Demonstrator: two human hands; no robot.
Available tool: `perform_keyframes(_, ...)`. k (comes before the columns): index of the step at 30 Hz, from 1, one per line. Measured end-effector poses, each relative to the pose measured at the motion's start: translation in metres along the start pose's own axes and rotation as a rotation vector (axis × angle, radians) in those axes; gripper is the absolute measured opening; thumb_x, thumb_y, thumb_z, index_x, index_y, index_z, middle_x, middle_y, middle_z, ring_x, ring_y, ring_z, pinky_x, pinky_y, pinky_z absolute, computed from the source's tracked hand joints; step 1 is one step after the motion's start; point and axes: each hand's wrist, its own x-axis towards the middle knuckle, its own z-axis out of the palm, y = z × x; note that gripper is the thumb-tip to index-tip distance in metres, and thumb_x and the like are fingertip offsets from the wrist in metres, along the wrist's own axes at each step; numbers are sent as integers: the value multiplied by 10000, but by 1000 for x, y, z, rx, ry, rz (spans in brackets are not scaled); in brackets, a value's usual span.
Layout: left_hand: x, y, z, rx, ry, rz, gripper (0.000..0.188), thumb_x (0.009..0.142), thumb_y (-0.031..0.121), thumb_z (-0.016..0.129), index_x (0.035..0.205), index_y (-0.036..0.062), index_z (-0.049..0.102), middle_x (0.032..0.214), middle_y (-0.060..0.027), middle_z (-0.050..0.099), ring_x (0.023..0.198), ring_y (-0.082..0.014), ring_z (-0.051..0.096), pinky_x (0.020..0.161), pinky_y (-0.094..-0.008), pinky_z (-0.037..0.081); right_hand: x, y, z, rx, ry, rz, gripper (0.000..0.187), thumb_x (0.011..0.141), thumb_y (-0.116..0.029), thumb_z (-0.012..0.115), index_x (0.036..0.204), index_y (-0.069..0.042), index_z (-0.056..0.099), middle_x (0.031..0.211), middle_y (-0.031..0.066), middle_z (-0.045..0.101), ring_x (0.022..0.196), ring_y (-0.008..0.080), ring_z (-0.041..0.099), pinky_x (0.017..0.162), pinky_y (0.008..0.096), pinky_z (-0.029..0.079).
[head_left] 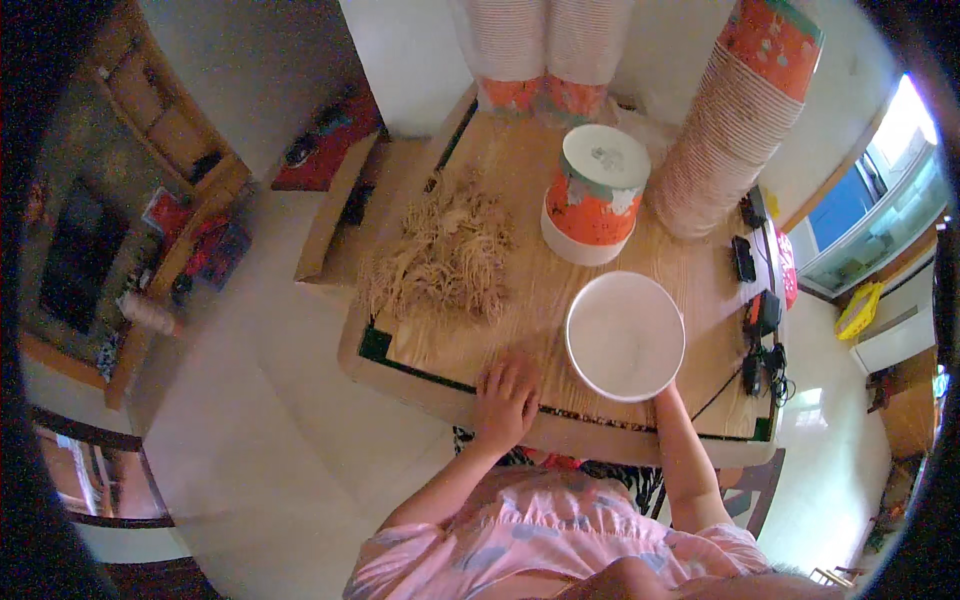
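Note:
A white-lined paper tub is near the front of the table, its round mouth facing up at me and nothing visible inside. My right hand is at its near right side, holding it from below the rim; the fingers are hidden behind the tub. My left hand lies on the table's front edge, fingers stretched and holding nothing. Beyond it spreads a loose heap of tan, dry, stringy material. Behind the tub, an orange-and-green paper tub stands upside down, with a white rim at its base.
A tall leaning stack of nested paper tubs rises at the back right. More wrapped stacks stand at the back. Black adapters and cables lie along the right edge. An open cardboard box is beside the table's left side.

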Motion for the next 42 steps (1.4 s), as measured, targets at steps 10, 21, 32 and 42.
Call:
perform_keyframes(10,25,-17,2,75,-486,516,503,842,398,496,1252,108,474,1339,-150,392,1269,-345,310,1029,-609,174,0,13,-14,-467,67,-192,221,888,-192,493,1069,-68,513,1053,63,515,912,160,507,791,324,441)
perform_keyframes(21,64,3,-44,109,-630,525,499,772,393,538,1173,95,527,1304,-152,434,1261,-368,327,1015,-629,175,1,17,-11,-666,116,-50,248,869,-148,517,1099,-60,494,1065,60,493,944,163,489,827,321,424)
perform_keyframes(32,63,1,-37,265,-618,654,489,785,417,497,1188,142,519,1321,-110,425,1272,-335,324,1008,-612,201,16,-19,6,-980,31,-202,282,859,-203,535,1096,-58,493,1004,43,472,952,171,471,856,324,404)
perform_keyframes(42,39,-15,-7,253,-504,657,480,783,400,507,1192,150,523,1298,-102,451,1245,-327,354,1007,-591,214,3,-20,-63,-944,88,-196,285,860,-216,532,1094,-57,494,1005,44,472,951,170,472,855,327,405)
